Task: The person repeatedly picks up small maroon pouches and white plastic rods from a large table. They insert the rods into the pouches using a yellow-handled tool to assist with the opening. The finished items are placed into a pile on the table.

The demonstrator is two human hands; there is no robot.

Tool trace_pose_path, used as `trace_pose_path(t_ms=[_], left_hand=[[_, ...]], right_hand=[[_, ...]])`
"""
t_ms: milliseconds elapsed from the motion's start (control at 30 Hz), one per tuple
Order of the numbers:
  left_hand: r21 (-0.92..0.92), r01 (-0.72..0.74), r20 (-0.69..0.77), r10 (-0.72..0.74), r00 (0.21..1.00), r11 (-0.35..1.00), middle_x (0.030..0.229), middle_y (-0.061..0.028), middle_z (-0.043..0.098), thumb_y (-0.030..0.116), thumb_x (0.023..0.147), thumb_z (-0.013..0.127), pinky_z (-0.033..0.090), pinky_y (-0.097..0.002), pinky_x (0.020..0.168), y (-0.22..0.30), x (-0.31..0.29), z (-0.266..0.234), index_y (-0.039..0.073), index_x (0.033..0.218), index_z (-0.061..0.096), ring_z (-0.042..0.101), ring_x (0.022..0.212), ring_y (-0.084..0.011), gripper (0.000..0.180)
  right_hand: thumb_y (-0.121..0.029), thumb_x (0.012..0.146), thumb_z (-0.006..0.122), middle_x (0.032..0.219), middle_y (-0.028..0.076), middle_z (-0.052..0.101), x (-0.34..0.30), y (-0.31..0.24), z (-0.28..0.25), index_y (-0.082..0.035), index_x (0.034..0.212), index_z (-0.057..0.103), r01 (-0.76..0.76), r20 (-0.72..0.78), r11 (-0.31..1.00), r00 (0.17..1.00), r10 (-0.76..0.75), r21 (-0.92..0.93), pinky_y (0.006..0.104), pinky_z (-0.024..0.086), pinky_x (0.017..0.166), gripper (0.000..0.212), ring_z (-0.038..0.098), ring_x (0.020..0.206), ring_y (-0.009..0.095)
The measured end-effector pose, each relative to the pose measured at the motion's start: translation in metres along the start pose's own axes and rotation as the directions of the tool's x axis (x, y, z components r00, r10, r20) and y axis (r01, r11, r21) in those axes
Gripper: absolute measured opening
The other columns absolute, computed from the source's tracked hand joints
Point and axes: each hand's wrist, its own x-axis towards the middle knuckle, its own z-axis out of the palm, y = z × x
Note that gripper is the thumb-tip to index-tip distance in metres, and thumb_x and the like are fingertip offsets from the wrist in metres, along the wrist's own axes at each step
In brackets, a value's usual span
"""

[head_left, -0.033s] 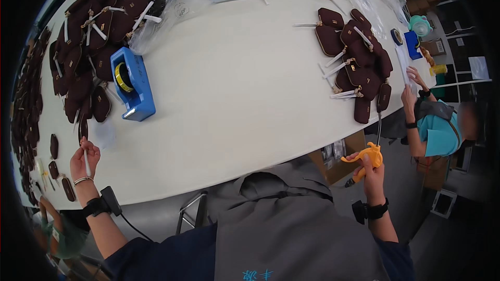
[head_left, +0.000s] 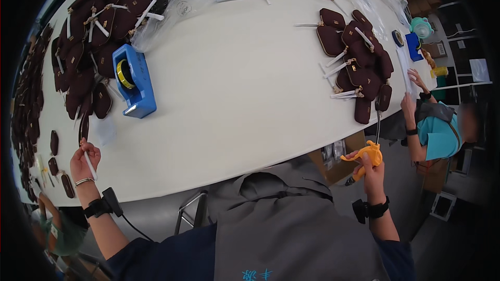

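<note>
Your left hand (head_left: 84, 162) is at about 8 o'clock of the picture, over the near edge of the white table (head_left: 234, 93). Its fingers are closed around a thin white strip (head_left: 90, 165), held almost upright. Your right hand (head_left: 371, 173) is at about 4 o'clock, off the table edge, and it is clenched on an orange tool (head_left: 364, 156) with a dark tip pointing down.

I judge that you are between two pieces: strip and tool are both ready, but no pouch is under your hands. The dark brown pouches (head_left: 359, 73) at 2 o'clock are near the tool; another heap (head_left: 88, 47) lies at 10 o'clock, beside the blue tape dispenser (head_left: 136, 84). The next move probably needs one pouch brought close.
</note>
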Motion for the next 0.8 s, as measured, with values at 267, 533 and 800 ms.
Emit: trace_pose_path(t_ms=[267,533,800], left_hand=[[0.531,-0.253,-0.180,0.399,0.899,0.809,0.058,0.0016,0.042,0.028,0.093,0.057,0.043,-0.0259,0.059,-0.129,-0.167,-0.025,0.009,0.072,0.051,0.048,0.056,-0.0113,0.030],[0.975,-0.038,-0.056,0.410,0.910,0.217,0.062,-0.0146,0.056,0.024,0.091,0.058,0.042,-0.0331,0.054,-0.364,-0.303,-0.062,-0.001,0.075,0.053,0.055,0.056,-0.0239,0.029],[0.996,0.039,-0.075,0.484,0.872,0.083,0.072,-0.0157,0.057,0.019,0.088,0.056,0.044,-0.0400,0.063,-0.479,-0.372,-0.082,0.002,0.076,0.053,0.056,0.069,-0.0341,0.021]], right_hand=[[-0.016,0.091,0.058,0.084,0.006,0.065,0.043,-0.042,0.058,0.001,0.105,0.052,0.367,0.645,0.916,0.742,-0.184,-0.161,0.0246,0.045,0.060,0.022,0.059,0.070,0.009],[-0.031,0.088,0.063,0.063,0.016,0.058,-0.017,-0.078,0.167,0.000,0.092,0.047,0.865,0.964,0.479,0.024,0.264,-0.152,0.0380,0.045,0.057,0.034,0.059,0.060,0.033],[-0.029,0.086,0.062,0.066,0.019,0.059,-0.057,-0.028,0.185,0.002,0.088,0.046,0.939,0.890,0.229,-0.322,0.322,0.257,0.0431,0.048,0.057,0.035,0.060,0.063,0.038]])
